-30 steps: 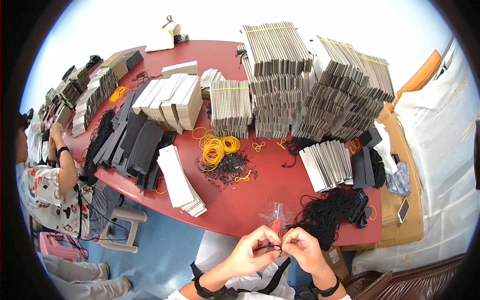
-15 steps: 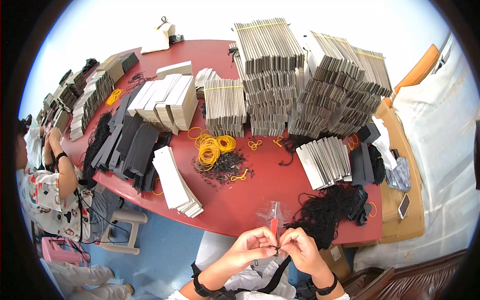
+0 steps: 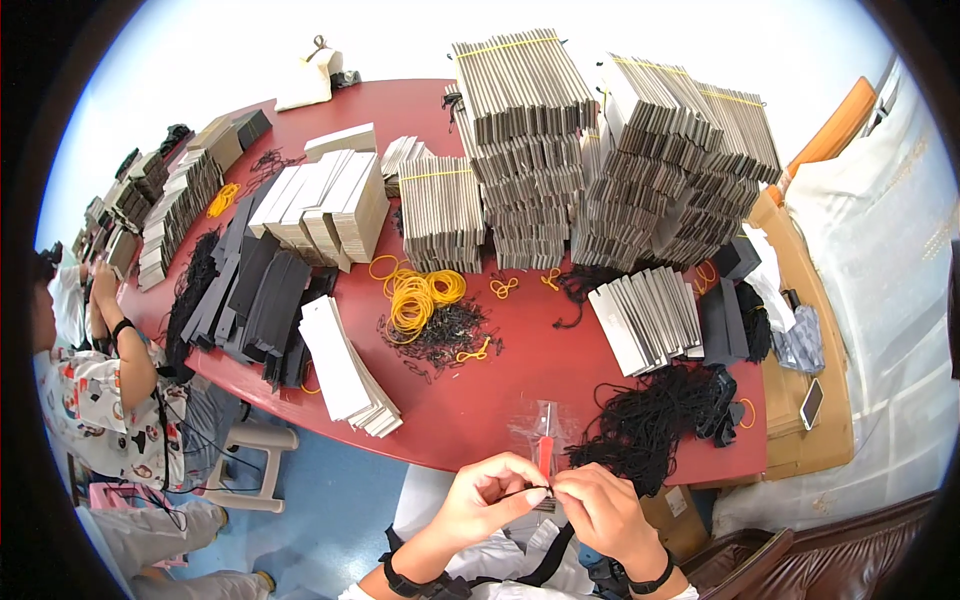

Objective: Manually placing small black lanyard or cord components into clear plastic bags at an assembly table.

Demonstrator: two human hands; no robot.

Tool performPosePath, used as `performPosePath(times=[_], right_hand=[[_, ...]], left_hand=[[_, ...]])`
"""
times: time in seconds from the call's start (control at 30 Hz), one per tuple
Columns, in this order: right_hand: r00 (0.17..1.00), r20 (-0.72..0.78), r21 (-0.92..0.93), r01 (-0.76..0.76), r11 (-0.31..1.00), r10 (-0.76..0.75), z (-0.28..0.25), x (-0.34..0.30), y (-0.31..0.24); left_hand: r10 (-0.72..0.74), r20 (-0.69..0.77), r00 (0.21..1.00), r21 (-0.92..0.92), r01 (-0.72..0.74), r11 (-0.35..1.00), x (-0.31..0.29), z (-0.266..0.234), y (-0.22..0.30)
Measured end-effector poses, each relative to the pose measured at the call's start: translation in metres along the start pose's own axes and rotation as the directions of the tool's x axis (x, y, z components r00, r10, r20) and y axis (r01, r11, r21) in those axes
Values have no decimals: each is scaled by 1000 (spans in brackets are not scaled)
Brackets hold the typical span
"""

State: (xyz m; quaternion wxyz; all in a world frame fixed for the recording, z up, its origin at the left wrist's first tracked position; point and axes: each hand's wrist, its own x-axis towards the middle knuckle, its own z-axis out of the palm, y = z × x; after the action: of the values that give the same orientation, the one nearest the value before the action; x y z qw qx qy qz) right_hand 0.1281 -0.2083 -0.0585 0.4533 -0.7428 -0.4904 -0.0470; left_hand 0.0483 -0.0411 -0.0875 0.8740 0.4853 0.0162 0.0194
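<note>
At the table's near edge, my left hand pinches a thin black cord between thumb and forefinger. My right hand meets it there, fingertips closed on the same cord, its fingers partly covering the end. Just beyond my fingertips stands a tool with a red handle and thin metal shaft, clear plastic around it. A heap of loose black cords lies right of the tool. Small dark clips or fasteners are scattered farther off, beside yellow rubber bands.
Tall stacks of grey-white folded card pieces fill the back of the red table. White card strips overhang its front edge. Black card strips lie left. Another person sits at far left. A phone rests on cardboard at right.
My right hand has rolled over, its fingers now drawn together and pointing more to the left. The left hand keeps its pinch on the cord. The whole view has shifted slightly.
</note>
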Motion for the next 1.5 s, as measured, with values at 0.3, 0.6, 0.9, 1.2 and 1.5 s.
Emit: performPosePath(times=[0.3,0.6,0.9,1.2,1.5], right_hand=[[976,-83,110,-194,975,203,9,-1,-4],[986,-141,-227,-122,966,91,21,-4,-4],[947,-122,34,-296,955,298,17,-9,-4],[923,142,163,-379,911,358,-6,-4,1],[967,183,-50,-170,984,176,-13,3,-5]], left_hand=[[305,-103,947,542,-204,815,-1,12,-3],[253,-251,935,437,-124,891,0,22,-7],[345,-188,919,722,-109,684,-5,26,5],[380,-19,925,815,-206,541,-5,25,15],[-119,-41,992,31,120,992,-6,16,8]])
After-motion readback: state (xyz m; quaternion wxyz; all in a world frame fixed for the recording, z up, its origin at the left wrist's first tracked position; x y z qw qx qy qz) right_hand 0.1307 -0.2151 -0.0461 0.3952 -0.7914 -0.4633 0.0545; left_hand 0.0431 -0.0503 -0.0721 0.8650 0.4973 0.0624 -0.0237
